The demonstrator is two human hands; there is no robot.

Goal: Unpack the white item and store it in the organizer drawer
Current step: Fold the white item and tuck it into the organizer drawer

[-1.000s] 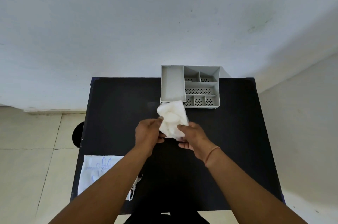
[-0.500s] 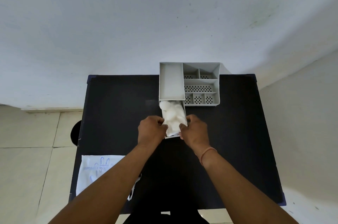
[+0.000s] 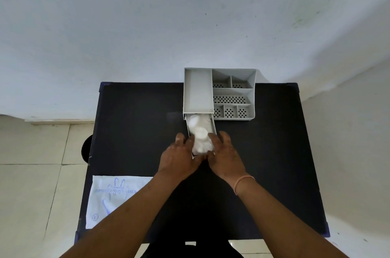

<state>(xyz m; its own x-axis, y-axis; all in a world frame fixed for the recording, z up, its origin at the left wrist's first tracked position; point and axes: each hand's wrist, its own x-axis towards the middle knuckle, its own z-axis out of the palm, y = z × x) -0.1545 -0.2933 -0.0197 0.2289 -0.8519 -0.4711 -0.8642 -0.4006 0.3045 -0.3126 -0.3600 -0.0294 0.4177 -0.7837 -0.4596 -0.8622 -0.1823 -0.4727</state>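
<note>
On the black table (image 3: 130,131), pushed against a pale wall, stands a grey organizer (image 3: 233,93): one long plain compartment on its left, several smaller perforated compartments on its right. From under the long compartment a drawer (image 3: 213,126) is pulled out toward the person. White item (image 3: 199,134) lies inside the drawer, crumpled and soft-looking, filling most of its length; its near end bulges up at the drawer's front edge. Left hand (image 3: 181,157) at the drawer's left front corner, fingers curled, tips touching the white item and the drawer wall. Right hand (image 3: 225,156) at the right front corner, likewise curled, fingertips (image 3: 212,137) pressing on the white material from that side. Both hands appear to clasp the bundle between them at the drawer's near end; whether they also hold the drawer itself cannot be told, since the palms cover its front. Thin pinkish band (image 3: 243,183) on the right wrist. Near the table's front left corner lies a flat translucent packet (image 3: 109,196) with blue printing, partly overhanging the edge and partly hidden by the left forearm. Pale floor tiles (image 3: 33,173) to the left; a dark round shape (image 3: 86,149) shows just beyond the table's left edge.
</note>
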